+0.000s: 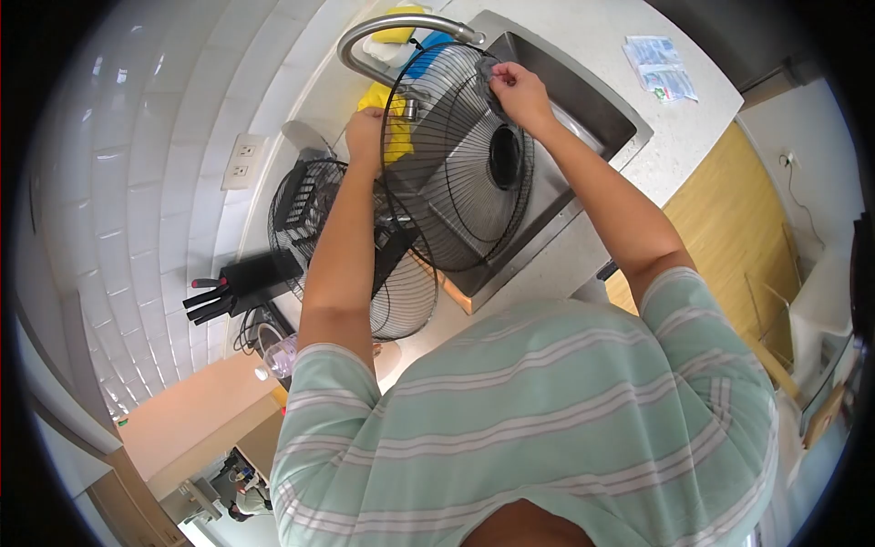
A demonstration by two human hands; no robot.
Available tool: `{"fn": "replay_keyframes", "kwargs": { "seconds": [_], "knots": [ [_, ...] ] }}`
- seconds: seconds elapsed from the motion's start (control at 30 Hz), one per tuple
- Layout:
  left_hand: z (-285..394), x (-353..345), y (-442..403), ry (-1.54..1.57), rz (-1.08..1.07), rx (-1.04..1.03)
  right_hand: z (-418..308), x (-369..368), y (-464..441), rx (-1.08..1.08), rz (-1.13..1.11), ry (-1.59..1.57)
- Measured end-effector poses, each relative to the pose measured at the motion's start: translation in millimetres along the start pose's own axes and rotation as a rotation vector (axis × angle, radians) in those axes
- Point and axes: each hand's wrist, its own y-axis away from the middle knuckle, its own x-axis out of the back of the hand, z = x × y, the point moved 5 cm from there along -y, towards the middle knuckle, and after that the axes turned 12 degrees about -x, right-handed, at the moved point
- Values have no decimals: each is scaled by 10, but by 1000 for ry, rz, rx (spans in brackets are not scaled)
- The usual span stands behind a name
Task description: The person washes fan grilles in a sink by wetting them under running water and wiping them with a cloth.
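A round black wire fan guard [447, 196] with a dark center disc stands tilted over the sink. My left hand [365, 137] is closed at the guard's left rim, with a bright yellow cloth [398, 141] bunched at its fingers. Part of those fingers is hidden by the cloth and wires. On the far side of the guard, my right hand [518, 93] pinches a dark grey cloth [487, 82] against the wires near the upper rim.
Around the guard are the steel sink [597, 114] and curved faucet [355, 46]. Another wire guard [406, 301] and a black knife block [255, 273] stand at the left, by the tiled wall. A plastic packet [660, 67] lies on the right counter.
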Motion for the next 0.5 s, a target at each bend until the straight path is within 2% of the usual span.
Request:
{"fn": "replay_keyframes", "kwargs": {
  "seconds": [0.13,0.2,0.27,0.3,0.33,0.4,0.43,0.47,0.5],
  "knots": [
    [-98,5,-33,168,-28,20,59,2,-44,-113,-37,-38],
    [-235,-17,-137,90,-9,-81,67,-12,-51,-169,-79,-14],
    [-398,23,-217,-50,13,-129,59,-8,-73,-200,-101,19],
    [-346,45,-212,-24,57,-124,69,-21,-89,-205,-106,41],
    [-174,79,-155,3,100,-120,39,-12,-102,-208,-110,63],
    [264,170,129,248,240,-54,-23,5,-53,-244,-184,8],
    [623,212,376,488,119,29,-71,24,22,-264,-222,-22],
    [1000,231,633,725,-6,116,-172,73,117,-136,-227,39],
    [1258,238,802,618,-46,97,-254,77,132,-35,-213,68]
  ]
}}
